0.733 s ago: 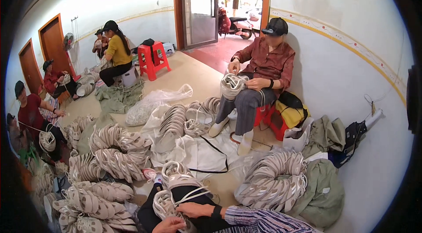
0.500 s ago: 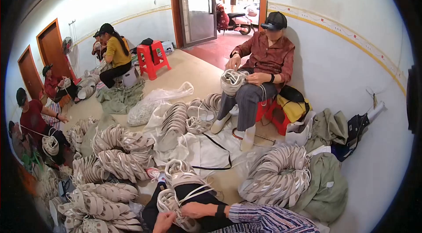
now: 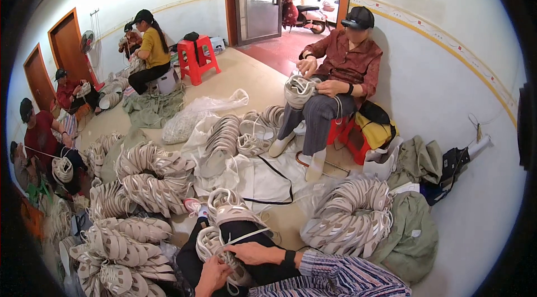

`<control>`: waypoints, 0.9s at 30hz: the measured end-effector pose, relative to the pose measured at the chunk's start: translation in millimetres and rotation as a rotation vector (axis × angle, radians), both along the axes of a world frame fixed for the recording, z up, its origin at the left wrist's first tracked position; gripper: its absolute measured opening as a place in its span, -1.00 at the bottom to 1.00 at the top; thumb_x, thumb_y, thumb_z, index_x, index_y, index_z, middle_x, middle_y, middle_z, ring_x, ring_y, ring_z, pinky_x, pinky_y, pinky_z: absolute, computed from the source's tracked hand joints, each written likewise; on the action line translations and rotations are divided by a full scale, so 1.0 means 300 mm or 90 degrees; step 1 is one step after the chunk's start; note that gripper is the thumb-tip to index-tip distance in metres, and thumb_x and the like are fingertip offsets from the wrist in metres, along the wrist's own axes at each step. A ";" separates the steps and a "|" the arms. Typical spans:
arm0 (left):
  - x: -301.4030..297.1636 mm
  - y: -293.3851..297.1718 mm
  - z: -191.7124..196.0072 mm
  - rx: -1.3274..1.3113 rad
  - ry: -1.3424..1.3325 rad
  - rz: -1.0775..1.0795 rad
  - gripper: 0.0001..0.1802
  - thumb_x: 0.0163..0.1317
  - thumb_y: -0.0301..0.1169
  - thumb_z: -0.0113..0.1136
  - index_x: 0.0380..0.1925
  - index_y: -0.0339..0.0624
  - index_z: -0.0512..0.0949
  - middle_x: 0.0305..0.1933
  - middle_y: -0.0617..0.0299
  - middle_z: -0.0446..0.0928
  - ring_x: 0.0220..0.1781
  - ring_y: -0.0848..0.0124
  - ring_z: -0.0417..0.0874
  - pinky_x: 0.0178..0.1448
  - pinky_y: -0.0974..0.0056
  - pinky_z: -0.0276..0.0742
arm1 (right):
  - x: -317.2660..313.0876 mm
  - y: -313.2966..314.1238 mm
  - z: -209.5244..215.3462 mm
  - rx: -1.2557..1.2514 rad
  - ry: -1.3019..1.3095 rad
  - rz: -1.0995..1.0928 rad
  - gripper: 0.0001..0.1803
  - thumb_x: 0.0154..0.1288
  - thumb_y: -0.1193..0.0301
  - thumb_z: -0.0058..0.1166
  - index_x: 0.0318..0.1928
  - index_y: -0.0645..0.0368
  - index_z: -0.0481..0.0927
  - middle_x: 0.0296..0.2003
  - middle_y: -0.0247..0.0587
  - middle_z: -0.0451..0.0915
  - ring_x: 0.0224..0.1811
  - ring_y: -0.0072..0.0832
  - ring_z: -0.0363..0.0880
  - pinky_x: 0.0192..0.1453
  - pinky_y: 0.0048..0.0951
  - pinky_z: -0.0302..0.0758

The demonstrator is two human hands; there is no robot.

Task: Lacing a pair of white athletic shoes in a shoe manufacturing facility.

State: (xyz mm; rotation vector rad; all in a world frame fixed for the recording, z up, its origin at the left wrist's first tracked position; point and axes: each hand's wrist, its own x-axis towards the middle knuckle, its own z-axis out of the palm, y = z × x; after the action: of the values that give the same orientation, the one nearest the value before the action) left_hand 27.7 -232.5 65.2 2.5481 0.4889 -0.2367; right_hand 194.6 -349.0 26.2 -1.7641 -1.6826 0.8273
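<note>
A beige and white sneaker lies across my lap, over dark trousers. My left hand is at its near side, fingers closed on it beside the lace holes. My right hand reaches over from the right, thumb and forefinger pinched at the sneaker's lacing. A pale shoelace stretches from the fingers of my right hand up to the right. The fingertips partly hide the lace holes. Just beyond, another beige sneaker rests by my knees, its laces loose.
Rows of sneakers are stacked at my left. A ring of sneakers in clear plastic lies at right beside a green cloth. Opposite, a seated person holds a sneaker. Several others sit at far left; a red stool stands behind.
My right hand has moved up and slightly away along the sneaker. My left hand has shifted a little forward and right. The whole view has tilted slightly.
</note>
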 end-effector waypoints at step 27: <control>-0.083 0.040 -0.261 -0.136 -0.381 0.469 -0.83 0.06 -0.50 0.17 -0.29 -0.24 0.52 -0.33 0.13 0.53 -0.33 0.28 0.58 -0.25 0.26 0.50 | 0.379 -0.316 0.091 0.229 0.851 -0.671 -0.73 0.30 0.31 -0.03 -0.04 0.14 0.46 -0.49 -0.48 0.47 -0.60 -0.73 0.29 -0.63 -0.72 0.19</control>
State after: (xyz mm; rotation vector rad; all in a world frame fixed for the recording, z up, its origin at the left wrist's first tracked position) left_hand 2.7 -220.4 -13.0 1.9287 1.0276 0.6768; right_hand 308.1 -443.8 53.5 -1.0516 0.0328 0.7657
